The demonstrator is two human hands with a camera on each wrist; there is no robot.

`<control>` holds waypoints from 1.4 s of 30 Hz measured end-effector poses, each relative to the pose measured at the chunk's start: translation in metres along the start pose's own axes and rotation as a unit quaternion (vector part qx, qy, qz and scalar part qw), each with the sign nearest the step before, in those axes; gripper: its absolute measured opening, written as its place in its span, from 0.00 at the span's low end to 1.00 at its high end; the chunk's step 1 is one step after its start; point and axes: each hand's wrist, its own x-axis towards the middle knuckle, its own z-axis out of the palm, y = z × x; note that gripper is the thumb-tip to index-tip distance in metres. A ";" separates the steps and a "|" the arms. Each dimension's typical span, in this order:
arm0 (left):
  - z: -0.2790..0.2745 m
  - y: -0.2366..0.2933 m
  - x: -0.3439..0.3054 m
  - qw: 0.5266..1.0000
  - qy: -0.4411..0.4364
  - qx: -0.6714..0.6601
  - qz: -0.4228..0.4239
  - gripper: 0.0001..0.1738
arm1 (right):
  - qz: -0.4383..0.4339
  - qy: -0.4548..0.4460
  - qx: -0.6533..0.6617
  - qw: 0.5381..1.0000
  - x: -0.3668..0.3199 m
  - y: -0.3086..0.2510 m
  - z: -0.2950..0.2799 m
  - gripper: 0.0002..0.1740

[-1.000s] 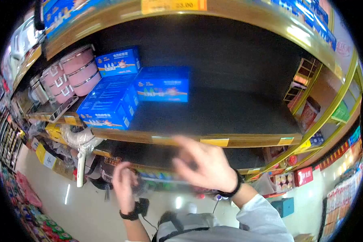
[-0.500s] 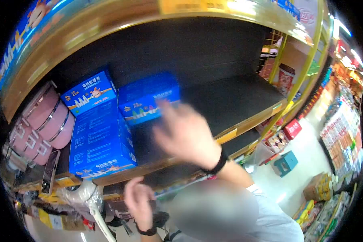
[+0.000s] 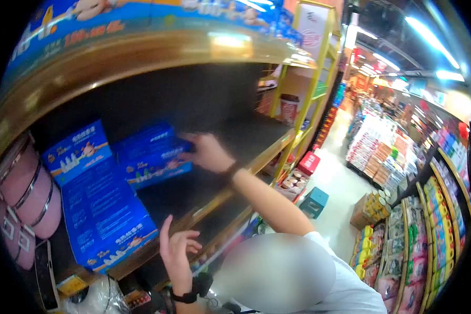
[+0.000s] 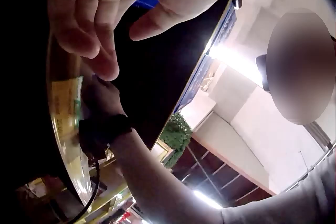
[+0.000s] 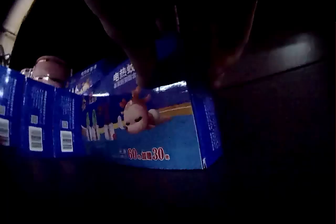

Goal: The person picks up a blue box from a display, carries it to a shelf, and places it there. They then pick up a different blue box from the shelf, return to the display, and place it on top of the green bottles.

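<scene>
In the head view my right hand (image 3: 210, 153) reaches onto the shelf and grips the right end of a blue printed box (image 3: 152, 165). Seen from the right wrist, dark fingers straddle the upper right end of that box (image 5: 157, 134), whose front shows a cartoon figure. My left hand (image 3: 177, 254) is raised at the shelf's front edge, holding nothing, with its fingers loosely bent. From the left wrist, the left hand's fingers (image 4: 102, 29) hang in front of the dark shelf. More blue boxes (image 3: 107, 214) stand to the left, with an upright one (image 3: 78, 152) at their back.
Pink stacked containers (image 3: 34, 193) and a phone (image 3: 46, 277) are at the shelf's left end. The shelf above (image 3: 141, 55) overhangs the arm's reach. A yellow rack (image 3: 319, 68) bounds the right side. A teal stool (image 3: 314, 202) stands on the floor.
The head view has swung to the right. My right hand has moved up from in front of the shelf to the right end of the blue box. The left hand remains near the shelf edge.
</scene>
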 end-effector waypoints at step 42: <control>0.259 -0.191 -0.144 0.918 -0.231 -0.050 -0.317 0.24 | 0.494 0.329 0.346 0.727 -0.594 0.006 -0.213 0.23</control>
